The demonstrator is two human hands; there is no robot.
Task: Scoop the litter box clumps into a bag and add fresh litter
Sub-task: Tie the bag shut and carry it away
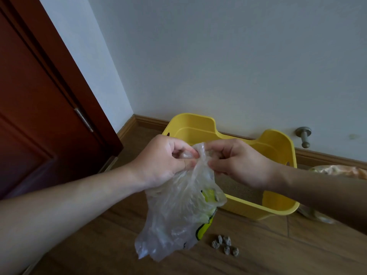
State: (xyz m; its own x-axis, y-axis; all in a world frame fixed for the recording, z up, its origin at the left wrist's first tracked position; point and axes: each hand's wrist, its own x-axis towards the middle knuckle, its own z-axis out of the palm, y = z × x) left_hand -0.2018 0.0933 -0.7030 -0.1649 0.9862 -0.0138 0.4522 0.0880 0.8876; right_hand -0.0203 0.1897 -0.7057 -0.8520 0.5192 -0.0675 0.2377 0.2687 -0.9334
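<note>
**Wood floor (258, 259) corner: both hands pinching a plastic bag (174, 215) in front of the litter box (258, 211)**

Brown plank flooring, and a pale wall (238, 56) behind the litter box with a wooden baseboard (151, 122) along its foot. From my feed, the litter box is yellow, sits on the floor against that wall, and has grey-tan litter (236, 187) in its bottom.

The bag is thin, clear and crumpled. It hangs in the air in front of the litter box, at its near left corner. I can't tell whether its lower end touches the floor.

The left hand (162, 161) has curled fingers and pinches the bag's top edge between thumb and fingers. The right hand (240, 161) does the same from the other side, thumb and forefinger tight on the film. The two hands almost touch, and from this angle they sit over the litter box's left half. The bag's top is bunched between them, so I can't tell if the mouth is parted.

A yellow and black shape (206, 227) shows at the bag's lower right side. I can't tell if it is print or something inside.

Five small grey-brown clumps (225, 245) lie in a tight cluster on the floor in front of the litter box, just right of the bag's lower end.

A dark red-brown door (39, 116) with a metal hinge (84, 120) stands left of the litter box. A metal door stopper (303, 135) sticks out of the wall just past the litter box's far right corner. An orange crumpled sack (337, 171) lies right of the litter box, partly hidden by the right forearm.
</note>
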